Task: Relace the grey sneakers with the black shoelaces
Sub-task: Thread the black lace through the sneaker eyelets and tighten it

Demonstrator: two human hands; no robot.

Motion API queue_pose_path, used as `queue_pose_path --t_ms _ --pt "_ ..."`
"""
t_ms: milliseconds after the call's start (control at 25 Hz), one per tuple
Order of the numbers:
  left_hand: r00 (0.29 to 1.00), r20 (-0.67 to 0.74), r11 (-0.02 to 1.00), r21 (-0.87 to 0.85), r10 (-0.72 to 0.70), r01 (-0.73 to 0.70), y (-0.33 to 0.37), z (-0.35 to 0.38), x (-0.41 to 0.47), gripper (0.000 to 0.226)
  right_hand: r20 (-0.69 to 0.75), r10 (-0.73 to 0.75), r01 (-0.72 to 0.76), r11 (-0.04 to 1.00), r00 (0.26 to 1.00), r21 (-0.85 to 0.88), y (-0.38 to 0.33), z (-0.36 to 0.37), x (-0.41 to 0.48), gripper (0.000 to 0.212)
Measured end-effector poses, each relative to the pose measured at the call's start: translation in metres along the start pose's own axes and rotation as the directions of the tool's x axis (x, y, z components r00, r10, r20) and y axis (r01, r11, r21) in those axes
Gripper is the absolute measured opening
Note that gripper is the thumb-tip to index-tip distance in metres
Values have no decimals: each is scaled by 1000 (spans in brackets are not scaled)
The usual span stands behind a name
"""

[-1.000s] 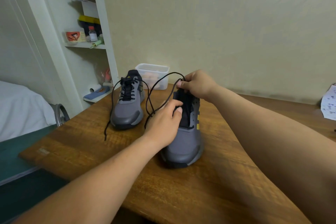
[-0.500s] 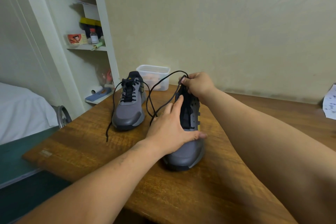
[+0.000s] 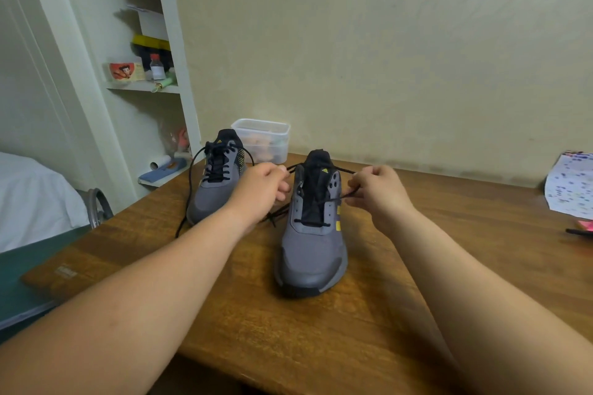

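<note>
Between the two sets of fingers stood the nearer grey sneaker, toe towards the camera on the wooden table, its black shoelace crossing only the lowest eyelets. The left hand pinched one run of that lace just left of the tongue, fingers curled. The right hand pinched the other run just right of the upper eyelets, likewise curled. Just left of the left fingers sat the second grey sneaker, laced; I could not tell whether knuckles and shoe touched. Its loose lace end trailed towards the table's slanted left edge. Right of the right fingers I saw bare wood running to a printed sheet, cut off by the frame. Beyond the fingers a clear plastic tub stood by the wall. Nearer than the toe, open wood reached the near edge, crossed by both forearms. The left fingertips hid the lace tip. A small yellow logo marked each tongue, too small to read; the sheet's print and a pale sticker near the left corner were blurred
</note>
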State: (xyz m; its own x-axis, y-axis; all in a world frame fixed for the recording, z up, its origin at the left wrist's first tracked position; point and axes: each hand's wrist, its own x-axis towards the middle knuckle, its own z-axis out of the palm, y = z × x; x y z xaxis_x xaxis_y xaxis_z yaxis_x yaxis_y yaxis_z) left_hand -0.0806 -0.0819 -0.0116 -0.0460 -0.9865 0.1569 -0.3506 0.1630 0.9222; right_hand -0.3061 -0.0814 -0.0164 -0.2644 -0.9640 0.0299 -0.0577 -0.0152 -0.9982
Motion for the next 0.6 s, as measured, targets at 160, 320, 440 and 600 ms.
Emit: queue_pose_path --t_ms 160,320,440,600 --pt "977 90 944 253 193 -210 -2 10 -14 11 68 -10 1 991 998 130 -18 -3 10 10" --pt "928 82 831 422 363 -362 -2 10 -24 42 222 -162 120 974 962 191 -66 11 5 17" --pt "938 112 900 265 329 -347 30 12 -23 18 359 -183 83 957 915 277 -94 36 -9 17" --pt "978 88 944 -290 190 -157 51 -3 -22 23 404 -84 -108 896 911 431 -105 35 -7 5"
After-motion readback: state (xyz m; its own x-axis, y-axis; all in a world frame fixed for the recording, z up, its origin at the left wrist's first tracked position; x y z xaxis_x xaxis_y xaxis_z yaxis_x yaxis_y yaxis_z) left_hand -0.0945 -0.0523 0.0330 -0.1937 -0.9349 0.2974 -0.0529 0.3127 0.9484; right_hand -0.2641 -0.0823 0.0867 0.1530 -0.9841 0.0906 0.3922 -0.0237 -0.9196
